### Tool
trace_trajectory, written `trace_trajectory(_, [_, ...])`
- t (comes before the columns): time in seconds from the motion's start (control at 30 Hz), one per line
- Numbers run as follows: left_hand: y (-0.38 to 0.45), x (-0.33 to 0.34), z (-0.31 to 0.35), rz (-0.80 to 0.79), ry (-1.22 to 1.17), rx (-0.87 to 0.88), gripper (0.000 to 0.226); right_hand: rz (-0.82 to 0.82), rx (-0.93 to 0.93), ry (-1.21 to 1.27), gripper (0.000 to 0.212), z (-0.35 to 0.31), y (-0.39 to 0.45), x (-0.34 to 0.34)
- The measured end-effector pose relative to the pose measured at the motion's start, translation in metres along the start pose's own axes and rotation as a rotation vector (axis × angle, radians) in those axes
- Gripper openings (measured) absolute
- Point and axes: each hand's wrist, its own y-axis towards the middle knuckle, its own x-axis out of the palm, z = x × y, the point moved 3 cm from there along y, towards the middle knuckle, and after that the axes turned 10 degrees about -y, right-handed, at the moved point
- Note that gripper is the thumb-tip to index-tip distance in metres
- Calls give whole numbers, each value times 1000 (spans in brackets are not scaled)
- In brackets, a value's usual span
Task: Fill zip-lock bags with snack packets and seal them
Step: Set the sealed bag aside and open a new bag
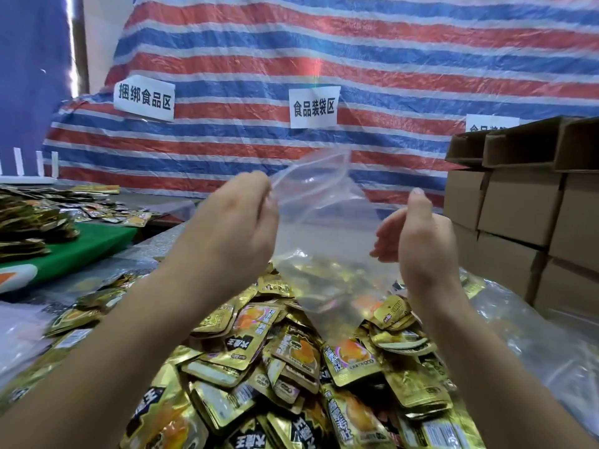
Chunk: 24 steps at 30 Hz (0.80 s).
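Note:
A clear zip-lock bag [324, 222] hangs in the air in front of me, its mouth at the top and its bottom trailing onto the pile. My left hand [236, 228] pinches the bag's upper left edge. Just right of the bag, my right hand [418, 234] has its fingers curled and its thumb up; whether it touches the plastic I cannot tell. Under both forearms lies a big heap of gold snack packets [291, 367] with orange and black print. The bag looks empty.
Stacked cardboard boxes [525, 215] stand at the right. A green board [81, 247] with more gold packets [29, 222] sits at the left. A red, white and blue striped tarp [324, 59] with paper signs hangs behind. Loose clear plastic [534, 335] lies right of the heap.

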Motion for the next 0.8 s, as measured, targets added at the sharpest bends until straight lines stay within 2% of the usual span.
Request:
trace_trajectory(0.1, [4,-12,-8,161,-104,56,42,-2,-11,-179,46,16,8,-1])
trace_trajectory(0.2, [4,-15,-16,223,-219,70,51,-96,-36,-477,31,38,13,2])
trace_trajectory(0.3, [1,-16,-28,302,-339,25,60,-303,-115,-816,17,55,13,12])
trace_trajectory(0.37, [0,-13,-37,315,-507,-74,67,-476,-155,-927,23,66,9,21])
trace_trajectory(0.5, [-1,-2,-43,177,-674,-162,73,-831,-362,-920,50,70,-11,47])
trace_trajectory(0.57, [-3,6,-40,94,-686,-141,76,-933,-466,-972,50,70,-22,60])
trace_trajectory(0.67, [-6,17,-36,9,-632,-91,67,-819,-536,-1064,48,78,-27,64])
trace_trajectory(0.8, [-9,23,-30,-48,-536,-32,64,-876,-474,-952,52,84,-31,63])
